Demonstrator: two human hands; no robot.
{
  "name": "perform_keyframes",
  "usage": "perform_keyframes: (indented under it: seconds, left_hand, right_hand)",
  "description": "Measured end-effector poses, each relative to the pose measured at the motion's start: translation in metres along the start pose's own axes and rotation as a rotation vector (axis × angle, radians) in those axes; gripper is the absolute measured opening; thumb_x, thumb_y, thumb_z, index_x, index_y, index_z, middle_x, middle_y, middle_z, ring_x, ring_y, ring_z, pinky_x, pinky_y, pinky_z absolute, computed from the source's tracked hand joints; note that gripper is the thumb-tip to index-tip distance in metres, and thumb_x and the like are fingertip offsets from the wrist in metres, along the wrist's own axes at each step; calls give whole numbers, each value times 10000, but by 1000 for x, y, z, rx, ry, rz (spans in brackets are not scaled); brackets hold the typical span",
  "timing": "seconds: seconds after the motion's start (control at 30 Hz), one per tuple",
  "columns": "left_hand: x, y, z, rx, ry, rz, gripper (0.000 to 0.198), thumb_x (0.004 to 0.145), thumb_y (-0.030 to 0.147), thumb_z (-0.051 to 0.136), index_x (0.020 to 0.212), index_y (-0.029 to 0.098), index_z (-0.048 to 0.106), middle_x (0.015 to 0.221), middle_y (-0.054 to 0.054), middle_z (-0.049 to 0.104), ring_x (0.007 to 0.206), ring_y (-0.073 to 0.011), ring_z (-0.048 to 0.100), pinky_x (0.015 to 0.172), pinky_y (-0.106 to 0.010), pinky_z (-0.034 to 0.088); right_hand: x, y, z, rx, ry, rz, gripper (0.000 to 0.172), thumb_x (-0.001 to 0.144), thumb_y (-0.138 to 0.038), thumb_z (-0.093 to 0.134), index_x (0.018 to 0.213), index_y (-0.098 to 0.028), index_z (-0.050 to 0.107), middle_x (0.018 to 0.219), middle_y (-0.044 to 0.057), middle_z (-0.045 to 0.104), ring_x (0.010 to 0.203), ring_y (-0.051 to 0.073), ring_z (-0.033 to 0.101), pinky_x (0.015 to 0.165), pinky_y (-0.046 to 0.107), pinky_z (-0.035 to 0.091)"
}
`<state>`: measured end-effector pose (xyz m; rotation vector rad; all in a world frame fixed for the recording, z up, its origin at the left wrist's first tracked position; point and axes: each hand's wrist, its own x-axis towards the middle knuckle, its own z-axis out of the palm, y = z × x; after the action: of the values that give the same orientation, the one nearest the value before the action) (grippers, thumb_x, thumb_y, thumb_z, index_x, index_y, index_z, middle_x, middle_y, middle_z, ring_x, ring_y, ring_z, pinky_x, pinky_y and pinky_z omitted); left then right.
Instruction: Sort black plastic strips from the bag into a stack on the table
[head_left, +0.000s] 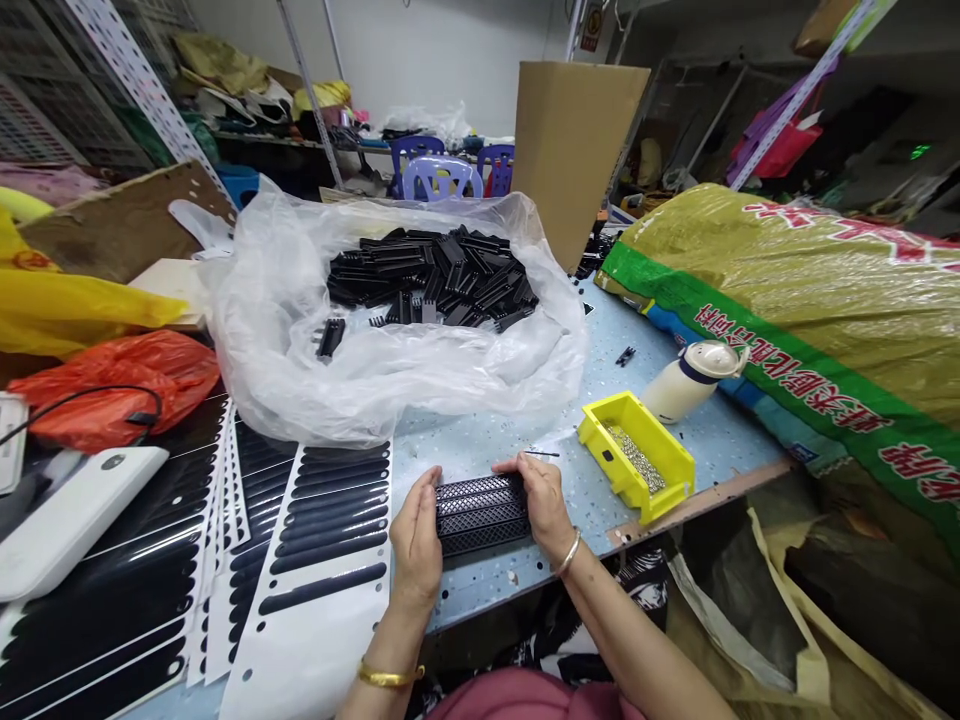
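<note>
Between my two hands are several black strips with a diamond mesh pattern (481,515), lined up side by side above the blue speckled table (480,435). My left hand (417,540) presses flat against their left ends, its fingers together. At the right ends, my right hand (544,505) closes its fingers round them. A thin dark stick (541,454) shows by the right fingertips; whether it is held I cannot tell. Left of my hands lie white sheets with black adhesive strips (330,540).
A clear plastic bag (262,370) holds a heap of black plastic pieces (442,270). To the right stand a yellow bin (675,465) of small metal parts, a cream bottle (686,385) and a large sack (795,300). A tall cardboard box (574,150) rises behind.
</note>
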<state>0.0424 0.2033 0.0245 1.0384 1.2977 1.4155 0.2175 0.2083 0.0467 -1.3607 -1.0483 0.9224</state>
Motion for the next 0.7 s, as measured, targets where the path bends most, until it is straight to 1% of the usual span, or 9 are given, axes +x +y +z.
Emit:
perform_keyframes:
  seconds: [0.17, 0.27, 0.33, 0.37, 0.43, 0.5, 0.57, 0.63, 0.7]
  left_hand:
    - [-4, 8, 4, 86, 6, 36, 486, 896, 543, 500, 1102, 137, 671, 1100, -134, 717, 1106, -270, 637, 1068, -456, 413]
    - [-4, 8, 2, 118, 15, 39, 502, 889, 553, 496, 1102, 133, 668, 1084, -136, 722, 1110, -278, 635, 1070, -460, 409]
    - [-4, 9, 0, 114, 10, 25, 515, 882, 558, 501, 1119, 129, 661, 1085, -142, 723, 1104, -286, 641, 1058, -468, 422]
    - [-3, 10, -2, 115, 7, 19, 519, 878, 558, 507, 1126, 129, 658, 1095, -146, 722, 1100, -290, 644, 1050, -473, 431]
    - [0, 18, -5, 159, 7, 39, 506, 871, 549, 519, 1124, 136, 666, 1116, -147, 718, 1097, -298, 648, 1039, -481, 442]
    - [7, 34, -5, 258, 4, 129, 460, 867, 524, 531, 1102, 161, 688, 1118, -128, 723, 1101, -300, 646, 1042, -480, 439]
    - [21, 56, 0, 357, -6, 290, 399, 855, 490, 554, 1072, 192, 708, 1102, -104, 732, 1092, -298, 650, 1038, -470, 442]
    - [43, 80, 12, 416, -6, 485, 352, 839, 447, 586, 1064, 208, 713, 1108, -100, 730, 1086, -300, 653, 1021, -458, 452]
    - [74, 100, 32, 472, -31, 658, 346, 849, 401, 585, 1104, 195, 696, 1118, -108, 722, 1153, -308, 618, 1038, -457, 428]
  right_hand:
    - [0, -3, 4, -42, -62, -32, 477, 927, -431, 417, 707, -181, 759, 728, 61, 719, 743, 199, 645, 746, 303, 470]
    - [12, 1, -6, -180, -99, -100, 417, 916, -386, 447, 719, -174, 747, 695, 52, 706, 699, 194, 639, 688, 291, 470]
    - [25, 2, -20, -429, -86, -189, 287, 872, -300, 518, 764, -166, 748, 722, 59, 707, 706, 198, 635, 681, 288, 465]
    - [31, 2, -28, -606, -88, -221, 225, 848, -247, 545, 810, -165, 751, 763, 67, 711, 732, 201, 636, 695, 287, 462]
    - [42, 0, -44, -961, -141, -203, 193, 828, -173, 573, 907, -167, 748, 850, 87, 715, 796, 212, 637, 725, 288, 450]
    - [47, -2, -56, -1173, -214, -137, 163, 834, -166, 593, 907, -163, 738, 863, 103, 710, 811, 225, 637, 715, 290, 433]
    - [46, -4, -62, -1234, -240, -106, 129, 850, -178, 594, 827, -151, 718, 826, 113, 701, 789, 235, 634, 683, 292, 410]
    - [41, -3, -64, -1250, -231, -105, 153, 864, -164, 570, 767, -141, 686, 798, 122, 692, 762, 238, 631, 654, 293, 387]
    - [37, 0, -65, -1273, -210, -100, 158, 865, -132, 547, 757, -131, 663, 787, 131, 686, 738, 241, 631, 634, 295, 373]
